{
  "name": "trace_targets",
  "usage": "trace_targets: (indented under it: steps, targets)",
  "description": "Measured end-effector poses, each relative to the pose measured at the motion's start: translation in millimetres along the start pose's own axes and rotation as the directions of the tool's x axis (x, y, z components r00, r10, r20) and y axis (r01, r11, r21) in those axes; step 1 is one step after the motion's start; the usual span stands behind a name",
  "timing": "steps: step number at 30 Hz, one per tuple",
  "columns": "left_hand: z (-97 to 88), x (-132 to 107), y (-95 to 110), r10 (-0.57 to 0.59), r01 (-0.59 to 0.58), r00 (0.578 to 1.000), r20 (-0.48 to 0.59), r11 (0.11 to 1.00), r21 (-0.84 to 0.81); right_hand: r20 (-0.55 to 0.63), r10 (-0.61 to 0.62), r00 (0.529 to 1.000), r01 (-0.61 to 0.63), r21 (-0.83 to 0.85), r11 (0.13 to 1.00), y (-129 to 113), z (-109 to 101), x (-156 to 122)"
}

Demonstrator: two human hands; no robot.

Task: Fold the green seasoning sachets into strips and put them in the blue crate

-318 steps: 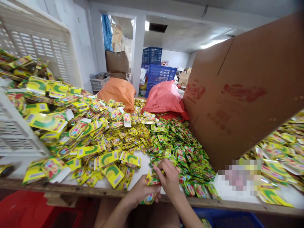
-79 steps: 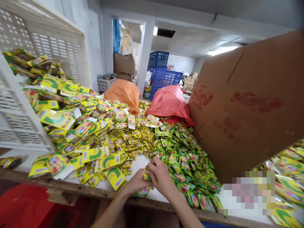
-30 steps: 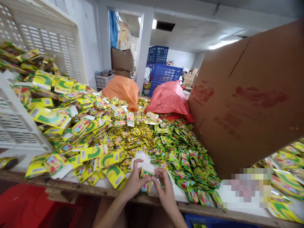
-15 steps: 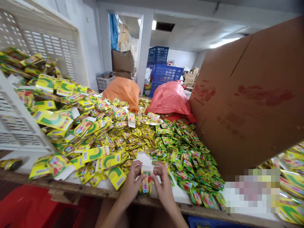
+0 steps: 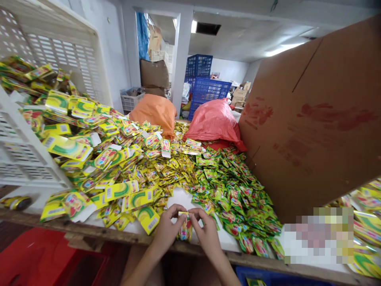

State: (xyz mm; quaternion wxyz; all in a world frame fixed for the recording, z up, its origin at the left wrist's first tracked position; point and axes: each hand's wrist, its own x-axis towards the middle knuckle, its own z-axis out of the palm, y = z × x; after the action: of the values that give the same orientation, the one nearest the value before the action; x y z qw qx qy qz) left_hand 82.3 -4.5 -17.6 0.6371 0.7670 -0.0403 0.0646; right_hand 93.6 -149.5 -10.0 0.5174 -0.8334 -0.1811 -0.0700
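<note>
At the table's front edge, a small yellow candy box with colourful lettering stands between my two hands. My left hand has its thumb and fingers closed on the top left of the box. On the top right corner, my right hand pinches in the same way. A yellow strip shows along the box's upper edge between the fingertips. Left of my hands lie flat yellow boxes with barcodes. Behind them spreads a heap of small yellow packets, and to the right a heap of green packets.
A white plastic crate on its side spills yellow boxes at the left. A large cardboard carton leans at the right. An orange sack and a red sack lie at the back. A red stool is below the table, left.
The white flap that stood up from the box has been folded down, and its top edge now shows yellow. Both hands have drawn closer together over it.
</note>
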Motion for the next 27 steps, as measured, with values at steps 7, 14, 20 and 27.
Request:
trace_targets:
  steps: [7, 14, 20, 27]
  targets:
    - [0.3, 2, -7, 0.001, -0.001, 1.000, 0.017, 0.999, -0.043, 0.008, 0.000, 1.000, 0.000, 0.032, 0.999, 0, -5, -3]
    - [-9.3, -9, -13, 0.021, -0.012, 0.992, 0.128, 0.997, -0.073, -0.004, 0.008, 1.000, -0.008, 0.126, 0.992, 7, 12, -24]
    - [-25.2, -24, -18, 0.041, -0.042, 0.999, 0.009, 0.995, 0.085, -0.038, 0.023, 0.999, -0.029, -0.171, 0.985, -1, -75, -37]
    - [-72.9, -26, -10, 0.341, -0.159, 0.910, -0.236, 0.813, 0.560, -0.006, 0.229, 0.973, -0.192, -0.569, 0.800, 43, -180, -72]
